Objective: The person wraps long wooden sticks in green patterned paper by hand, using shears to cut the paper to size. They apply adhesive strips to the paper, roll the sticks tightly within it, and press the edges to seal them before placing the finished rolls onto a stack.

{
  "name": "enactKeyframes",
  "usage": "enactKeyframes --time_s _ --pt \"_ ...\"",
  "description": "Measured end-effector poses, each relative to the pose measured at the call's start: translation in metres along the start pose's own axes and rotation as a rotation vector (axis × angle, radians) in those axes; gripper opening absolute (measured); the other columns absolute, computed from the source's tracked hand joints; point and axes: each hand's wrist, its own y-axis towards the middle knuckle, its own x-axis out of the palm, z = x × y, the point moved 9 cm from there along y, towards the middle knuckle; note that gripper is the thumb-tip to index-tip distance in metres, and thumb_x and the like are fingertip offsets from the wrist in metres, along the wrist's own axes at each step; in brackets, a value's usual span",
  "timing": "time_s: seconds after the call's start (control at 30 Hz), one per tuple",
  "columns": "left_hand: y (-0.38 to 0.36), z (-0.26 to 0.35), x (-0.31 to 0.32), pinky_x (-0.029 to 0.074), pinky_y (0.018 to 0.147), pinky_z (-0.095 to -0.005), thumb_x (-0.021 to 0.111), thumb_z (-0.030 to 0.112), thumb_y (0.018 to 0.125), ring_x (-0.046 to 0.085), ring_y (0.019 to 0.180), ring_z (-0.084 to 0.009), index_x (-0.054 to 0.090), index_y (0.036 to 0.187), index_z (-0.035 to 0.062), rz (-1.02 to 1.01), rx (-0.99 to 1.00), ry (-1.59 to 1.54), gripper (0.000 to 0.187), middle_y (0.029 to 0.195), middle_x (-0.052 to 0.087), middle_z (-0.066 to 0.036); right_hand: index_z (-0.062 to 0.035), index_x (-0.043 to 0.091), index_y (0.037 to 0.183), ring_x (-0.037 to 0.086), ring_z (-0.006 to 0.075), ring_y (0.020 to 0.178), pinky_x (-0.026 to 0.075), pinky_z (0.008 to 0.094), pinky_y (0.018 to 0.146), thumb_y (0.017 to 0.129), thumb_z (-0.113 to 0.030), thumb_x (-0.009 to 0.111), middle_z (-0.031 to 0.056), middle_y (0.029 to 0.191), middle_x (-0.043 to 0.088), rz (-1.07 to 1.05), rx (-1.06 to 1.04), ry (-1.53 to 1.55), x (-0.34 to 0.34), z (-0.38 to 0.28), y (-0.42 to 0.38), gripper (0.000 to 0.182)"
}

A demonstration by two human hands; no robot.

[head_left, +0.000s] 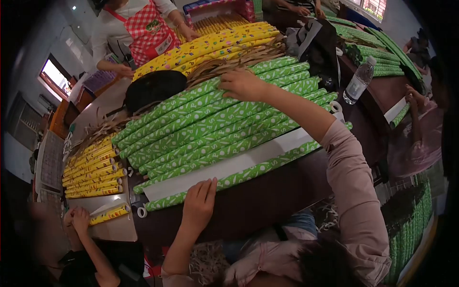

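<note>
Many green rolls (215,119) with white patterns lie side by side across the dark table (248,196). My right hand (244,85) rests on the far rolls, fingers spread and slightly bent. Near the front edge, my left hand (199,198) lies with its fingers on the nearest green roll (239,176). Between that roll and the pile shows a strip of white paper (224,162). Small white rings of tape (142,212) lie by the left end of the nearest roll.
Yellow rolls (93,174) are stacked at left, others (205,43) at the back. A person in a checked apron (148,33) stands opposite. A co-worker's hands (79,219) are at lower left. A black round object (155,90), brown paper strips and a water bottle (359,80) surround the pile.
</note>
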Motion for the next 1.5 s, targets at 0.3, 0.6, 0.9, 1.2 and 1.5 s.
enactKeyframes --time_s 0.3,0.6,0.9,1.2,1.5 --pt "-0.001 -0.014 0.02 0.045 0.09 -0.0431 0.07 0.012 0.081 0.056 0.1 -0.0288 0.055 0.127 -0.0003 -0.067 -0.052 -0.026 0.049 0.108 0.058 -0.013 -0.0064 0.064 0.095 0.061 0.0269 0.086 0.049 0.0395 0.076 0.085 -0.038 0.069 0.0065 0.086 0.059 -0.086 -0.166 0.211 -0.055 -0.134 -0.08 0.034" --pt "-0.016 0.024 0.005 0.044 0.072 -0.0421 0.066 0.008 0.079 0.055 0.082 -0.0311 0.057 0.125 -0.0017 -0.127 0.029 -0.178 0.048 0.097 0.056 -0.015 -0.011 0.053 0.126 0.059 0.0229 0.088 0.048 0.0381 0.077 0.081 -0.04 0.07 0.0032 0.096 0.057 -0.324 -0.015 0.102 -0.049 -0.157 -0.204 0.056" --pt "-0.036 0.039 0.009 0.047 0.073 -0.0442 0.071 0.003 0.08 0.056 0.084 -0.0343 0.051 0.133 -0.0024 -0.212 0.042 -0.186 0.057 0.102 0.058 -0.019 -0.0133 0.054 0.124 0.056 0.0188 0.077 0.046 0.033 0.063 0.086 -0.035 0.066 0.0012 0.085 0.051 -0.118 -0.034 0.07 -0.058 -0.177 -0.233 0.045" --pt "-0.033 0.049 0.005 0.049 0.075 -0.043 0.075 -0.001 0.075 0.059 0.085 -0.0357 0.058 0.123 -0.0033 -0.213 0.005 -0.189 0.051 0.103 0.058 -0.02 -0.0132 0.056 0.118 0.057 0.0209 0.086 0.05 0.0348 0.071 0.085 -0.035 0.067 0.0033 0.091 0.056 -0.114 -0.033 0.122 -0.066 -0.181 -0.236 0.041" --pt "-0.024 0.07 0.006 0.047 0.078 -0.0399 0.071 0.011 0.077 0.057 0.087 -0.0237 0.059 0.125 -0.0031 -0.16 0.082 -0.066 0.052 0.097 0.06 -0.011 -0.0109 0.058 0.123 0.054 0.021 0.087 0.049 0.0344 0.073 0.074 -0.03 0.074 0.0023 0.092 0.053 -0.316 0.01 0.1 -0.06 -0.184 -0.246 0.055"
